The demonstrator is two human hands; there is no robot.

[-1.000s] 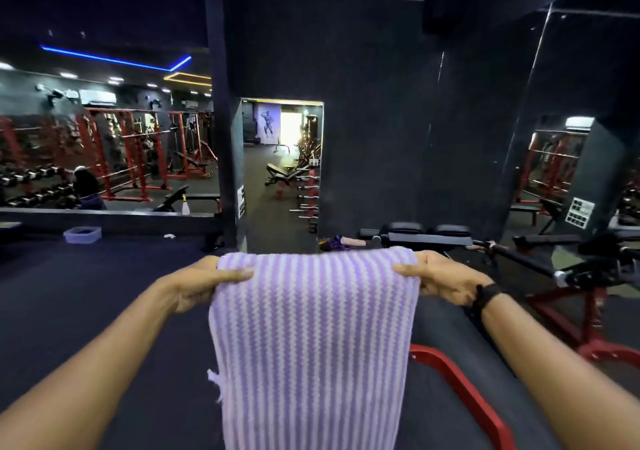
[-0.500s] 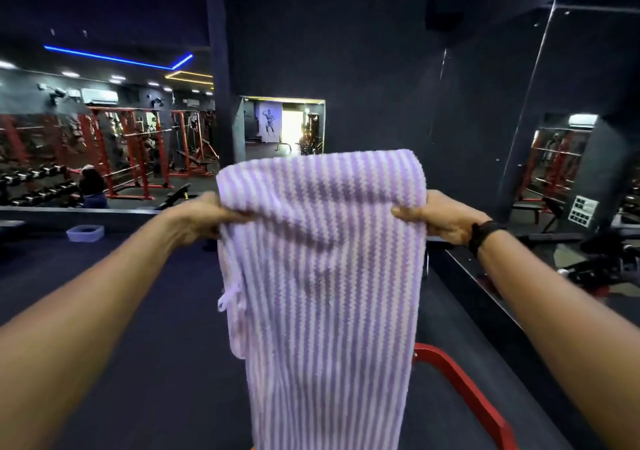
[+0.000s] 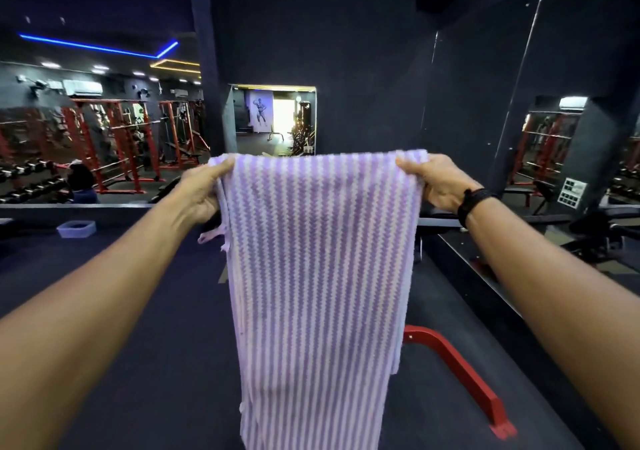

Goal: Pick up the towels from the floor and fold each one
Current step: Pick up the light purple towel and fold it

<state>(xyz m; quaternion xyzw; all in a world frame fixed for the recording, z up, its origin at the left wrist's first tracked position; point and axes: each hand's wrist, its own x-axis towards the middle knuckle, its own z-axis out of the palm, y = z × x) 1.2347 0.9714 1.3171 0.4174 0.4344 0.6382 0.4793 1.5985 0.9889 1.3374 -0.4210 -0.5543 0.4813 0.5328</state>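
Purple-and-white striped knit towel (image 3: 318, 276) off floor, hanging lengthwise in mid-air. Left hand (image 3: 204, 189) pinches top left corner, right hand (image 3: 438, 181) top right. Keep top edge taut and level, corners matched, before bringing halves together.

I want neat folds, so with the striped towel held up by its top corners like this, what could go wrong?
The towel hangs long between the left hand and right hand; its unseen lower end may drag on the floor. Loose edges bunched by the left hand could skew the fold.
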